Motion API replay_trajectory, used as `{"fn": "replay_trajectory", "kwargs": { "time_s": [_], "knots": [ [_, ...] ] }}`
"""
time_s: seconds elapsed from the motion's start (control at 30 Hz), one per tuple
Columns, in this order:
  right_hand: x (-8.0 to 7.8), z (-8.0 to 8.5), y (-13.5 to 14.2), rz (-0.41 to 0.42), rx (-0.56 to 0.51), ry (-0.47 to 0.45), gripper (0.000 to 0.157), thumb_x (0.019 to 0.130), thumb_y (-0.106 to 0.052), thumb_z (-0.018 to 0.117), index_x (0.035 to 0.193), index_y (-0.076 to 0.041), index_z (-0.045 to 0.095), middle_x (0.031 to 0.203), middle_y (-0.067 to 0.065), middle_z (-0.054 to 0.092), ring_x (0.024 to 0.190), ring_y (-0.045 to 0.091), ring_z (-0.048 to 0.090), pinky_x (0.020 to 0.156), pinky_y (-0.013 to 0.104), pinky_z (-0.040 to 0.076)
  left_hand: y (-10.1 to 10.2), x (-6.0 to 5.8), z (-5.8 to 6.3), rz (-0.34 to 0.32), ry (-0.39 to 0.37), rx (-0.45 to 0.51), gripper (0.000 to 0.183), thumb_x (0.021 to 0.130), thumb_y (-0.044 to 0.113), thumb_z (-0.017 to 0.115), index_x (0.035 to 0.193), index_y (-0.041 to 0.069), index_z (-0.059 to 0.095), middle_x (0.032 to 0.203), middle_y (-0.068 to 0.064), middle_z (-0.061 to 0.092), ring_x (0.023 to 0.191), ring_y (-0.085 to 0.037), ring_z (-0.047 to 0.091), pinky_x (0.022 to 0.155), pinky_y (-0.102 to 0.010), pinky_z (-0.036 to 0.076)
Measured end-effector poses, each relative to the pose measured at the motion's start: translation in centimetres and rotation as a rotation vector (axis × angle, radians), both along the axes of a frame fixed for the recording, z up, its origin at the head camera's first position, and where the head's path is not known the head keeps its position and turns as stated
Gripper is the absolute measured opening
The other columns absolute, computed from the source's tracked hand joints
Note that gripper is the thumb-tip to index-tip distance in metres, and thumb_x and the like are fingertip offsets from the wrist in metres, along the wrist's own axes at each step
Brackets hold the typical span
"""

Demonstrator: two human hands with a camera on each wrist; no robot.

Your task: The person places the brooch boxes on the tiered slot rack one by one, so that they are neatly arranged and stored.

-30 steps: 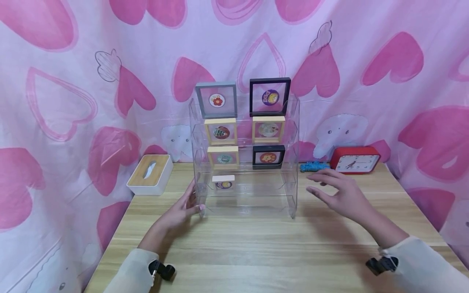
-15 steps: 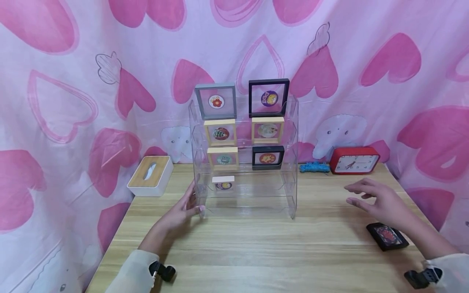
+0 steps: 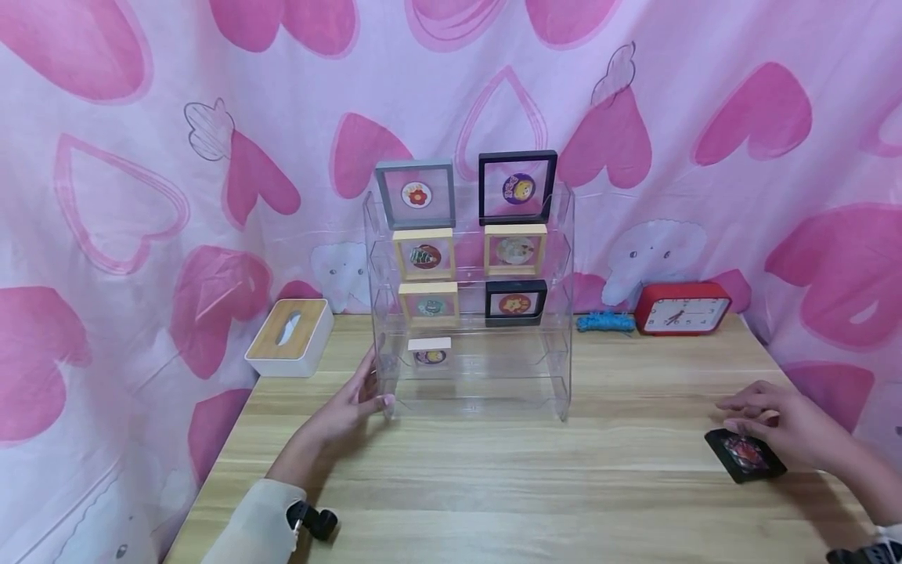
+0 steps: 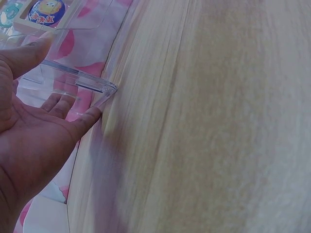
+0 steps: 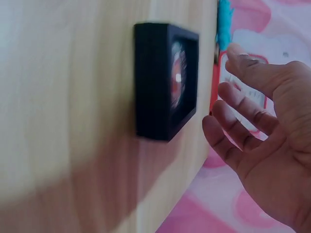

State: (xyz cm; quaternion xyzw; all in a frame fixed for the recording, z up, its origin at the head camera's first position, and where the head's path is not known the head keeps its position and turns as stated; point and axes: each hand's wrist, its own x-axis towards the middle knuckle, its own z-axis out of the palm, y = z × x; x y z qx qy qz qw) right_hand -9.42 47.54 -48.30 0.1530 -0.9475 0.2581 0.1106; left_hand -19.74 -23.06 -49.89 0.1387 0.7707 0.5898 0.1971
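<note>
A clear tiered display rack (image 3: 472,406) stands mid-table with small picture frames on its steps. My left hand (image 3: 348,403) holds its left side near the base, thumb in front and fingers behind; in the left wrist view the hand (image 4: 39,131) has the clear edge between thumb and fingers. On the right of the table lies a small black picture frame (image 3: 745,456) with a red picture. My right hand (image 3: 792,423) hovers just above its far edge, fingers loosely bent. The right wrist view shows a gap between that hand (image 5: 262,116) and the black frame (image 5: 153,82).
A grey frame (image 3: 451,196) and a larger black frame (image 3: 483,188) top the rack, wooden-edged frames below. A tissue box (image 3: 285,364) stands back left. A blue bundle (image 3: 606,322) and a red clock (image 3: 644,313) sit back right, before a pink heart-patterned curtain (image 3: 282,86).
My right hand has moved right and towards me, from beside the rack to above the black picture frame, which has come into sight. My left hand has stayed on the rack.
</note>
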Motion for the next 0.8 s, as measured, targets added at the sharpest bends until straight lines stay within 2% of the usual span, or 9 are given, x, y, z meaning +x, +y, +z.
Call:
{"fn": "replay_trajectory", "kwargs": {
  "time_s": [0.1,0.27,0.43,0.63,0.7,0.8],
  "knots": [
    [0.2,-0.8,0.9,0.028,-0.034,-0.024,0.032,0.078,0.007,0.093,0.103,-0.011,0.085,0.097,-0.021,0.071,0.088,-0.014,0.059,0.068,0.008,0.049,0.0,-0.1,0.0,0.015,-0.017,-0.003,0.107,0.108,0.018,0.07,0.173,0.057,-0.006,0.187,-0.019,0.0,0.173,-0.047,0.003,0.139,-0.065,0.002],
    [0.1,-1.8,1.8,0.078,-0.047,-0.049,0.033,0.077,0.012,0.091,0.099,-0.013,0.086,0.095,-0.018,0.074,0.09,-0.015,0.06,0.07,0.005,0.049,0.0,-0.1,-0.1,0.023,-0.031,-0.005,0.106,0.108,0.02,0.07,0.172,0.059,-0.004,0.188,-0.017,-0.001,0.173,-0.045,0.002,0.14,-0.065,0.001],
    [0.1,-2.3,2.2,0.044,-0.055,-0.079,0.03,0.078,0.012,0.09,0.095,-0.013,0.085,0.091,-0.019,0.074,0.085,-0.015,0.059,0.067,0.005,0.047,0.2,0.0,0.1,0.024,-0.036,-0.011,0.105,0.108,0.021,0.07,0.173,0.058,-0.005,0.188,-0.017,-0.002,0.173,-0.045,0.001,0.139,-0.066,0.0],
    [-0.1,-2.7,2.4,0.036,-0.072,-0.049,0.034,0.077,0.017,0.086,0.092,-0.013,0.084,0.09,-0.022,0.073,0.084,-0.015,0.057,0.065,0.006,0.046,0.1,0.0,0.2,0.014,-0.022,-0.015,0.106,0.108,0.02,0.07,0.174,0.055,-0.007,0.187,-0.02,-0.003,0.173,-0.048,0.001,0.139,-0.066,0.0],
    [-0.1,-2.5,2.3,-0.007,-0.047,-0.05,0.031,0.078,0.016,0.086,0.093,-0.011,0.084,0.089,-0.021,0.075,0.084,-0.016,0.056,0.064,0.007,0.047,0.1,0.0,0.2,0.014,-0.016,-0.022,0.107,0.108,0.021,0.07,0.173,0.055,-0.007,0.187,-0.02,-0.003,0.173,-0.048,0.001,0.139,-0.066,0.0],
    [-0.3,-1.8,2.0,-0.083,0.012,-0.051,0.023,0.083,0.007,0.088,0.097,-0.01,0.084,0.09,-0.009,0.08,0.084,-0.018,0.054,0.063,0.008,0.046,0.0,0.0,0.2,0.007,0.001,-0.025,0.107,0.108,0.021,0.07,0.174,0.053,-0.008,0.187,-0.021,-0.002,0.172,-0.049,0.001,0.138,-0.067,0.001]
  ]
}}
